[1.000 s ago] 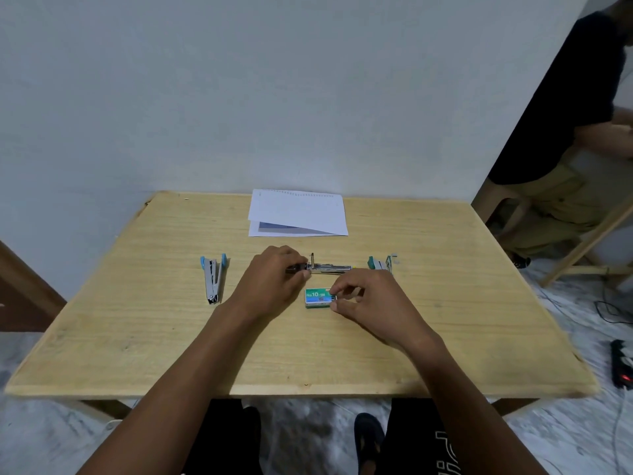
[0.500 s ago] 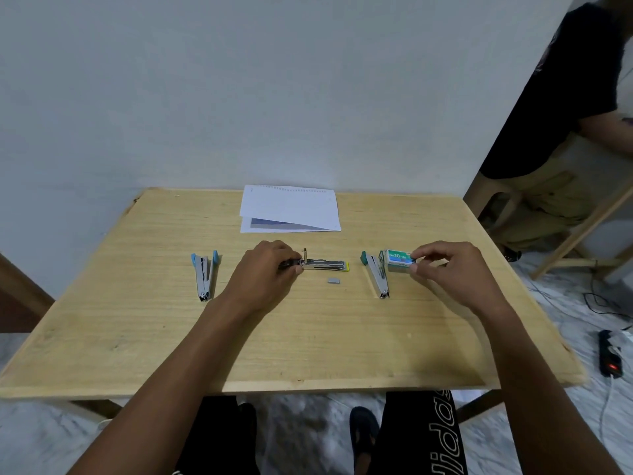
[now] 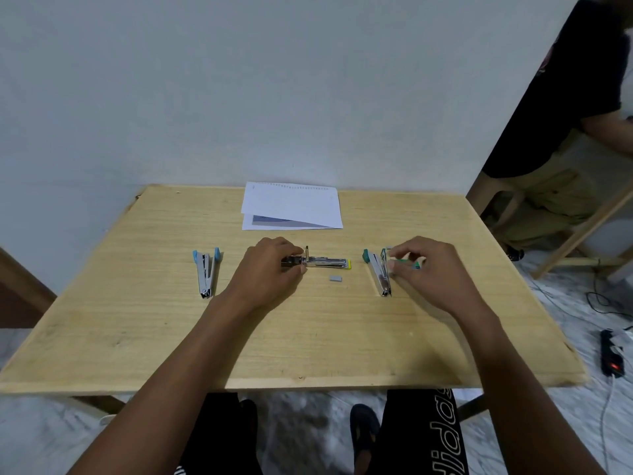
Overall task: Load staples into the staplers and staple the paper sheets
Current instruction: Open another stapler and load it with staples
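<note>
Holding opened stapler (image 3: 322, 262) (left hand (image 3: 270, 269)); right hand (image 3: 428, 269) grips staple box (image 3: 409, 265).

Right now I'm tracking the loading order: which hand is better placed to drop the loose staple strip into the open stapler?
Right. The left hand steadies the open stapler; the right hand only touches the staple box, beside the staple strip.
</note>
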